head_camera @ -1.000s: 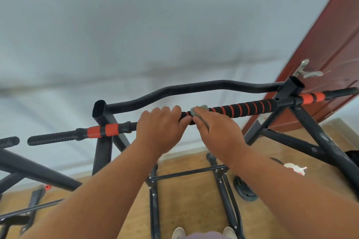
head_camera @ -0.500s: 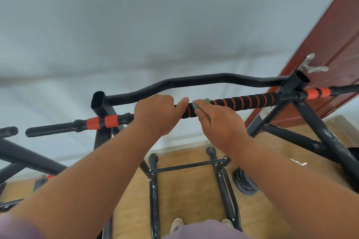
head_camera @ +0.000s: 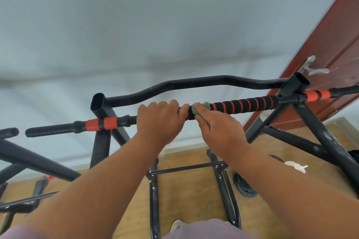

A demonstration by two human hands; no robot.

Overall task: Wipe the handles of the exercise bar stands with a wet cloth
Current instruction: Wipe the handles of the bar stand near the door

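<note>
Two bare hands at work on one black foam-padded handle bar with orange spiral stripes (head_camera: 242, 105), mounted across a black steel exercise stand (head_camera: 101, 141).

Left hand (head_camera: 159, 120): fingers (head_camera: 155, 105) curled over the top of the handle bar, gripping it, thumb end lying along the bar toward the right hand.

Right hand (head_camera: 221, 130): fingers (head_camera: 201, 109) curled round the bar and pressing a small grey-green wet cloth (head_camera: 194, 109) against the foam; the cloth wraps the bar just under the fingertips and shows on both sides of them. How far the cloth reaches beneath the palm cannot be told.

Hands sit just beside each other, the left thumb tip almost touching the cloth.

Striped foam runs on from the right fingers to the stand's right upright (head_camera: 299, 83). Beyond the left fingers: an orange-and-black collar (head_camera: 101, 123), then a ribbed black end grip (head_camera: 50, 131).

Behind the fingers: a curved black upper bar (head_camera: 194, 83) joining the two uprights.

Below the hands: wooden floor (head_camera: 184, 190), black base rails of the stand (head_camera: 153, 200), a round black disc (head_camera: 243, 185).

Far side of the right fingers: a dark red door (head_camera: 330, 44) with a silver lever handle (head_camera: 314, 70).
</note>
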